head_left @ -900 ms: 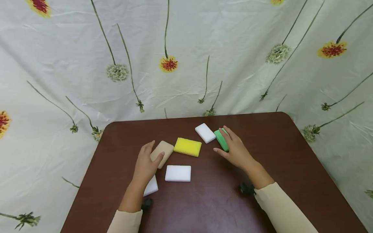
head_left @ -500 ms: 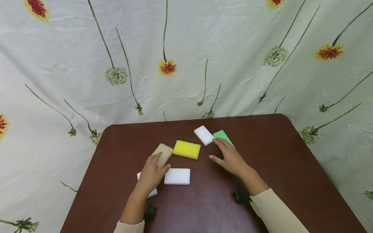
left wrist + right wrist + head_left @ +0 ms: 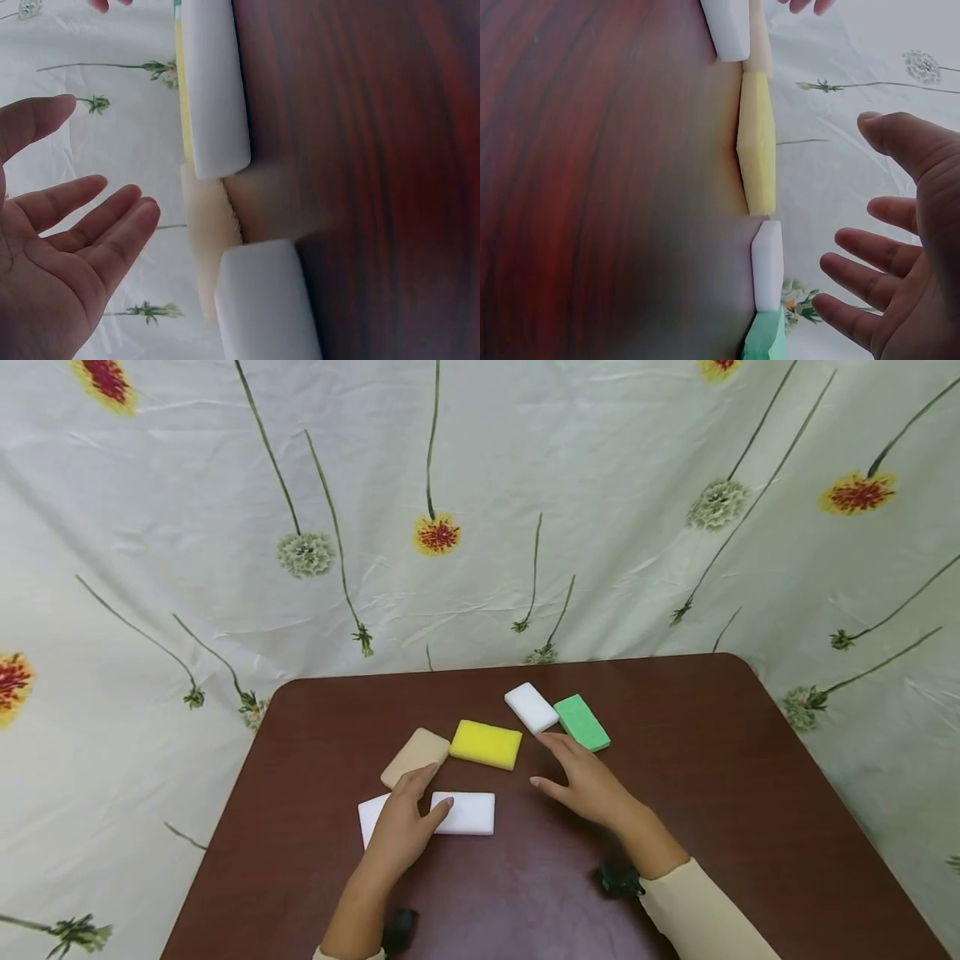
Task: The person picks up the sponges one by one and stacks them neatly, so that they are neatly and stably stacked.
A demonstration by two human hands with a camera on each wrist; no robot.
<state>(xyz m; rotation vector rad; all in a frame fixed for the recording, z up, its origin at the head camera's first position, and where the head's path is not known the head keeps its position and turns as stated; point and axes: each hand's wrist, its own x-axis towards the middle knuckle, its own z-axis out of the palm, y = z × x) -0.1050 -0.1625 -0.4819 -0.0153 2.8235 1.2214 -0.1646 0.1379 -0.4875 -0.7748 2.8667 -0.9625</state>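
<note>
One flat white sponge (image 3: 371,814), near left, is partly hidden by the empty left hand (image 3: 401,831). The right hand (image 3: 591,787) grips nothing.

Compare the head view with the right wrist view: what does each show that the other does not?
Only the head view shows the leftmost white block and the right sleeve.
Only the right wrist view shows the palm of the right hand.
Both show the yellow block, green block, beige block, far white block, table, cloth and part of the left hand.
</note>
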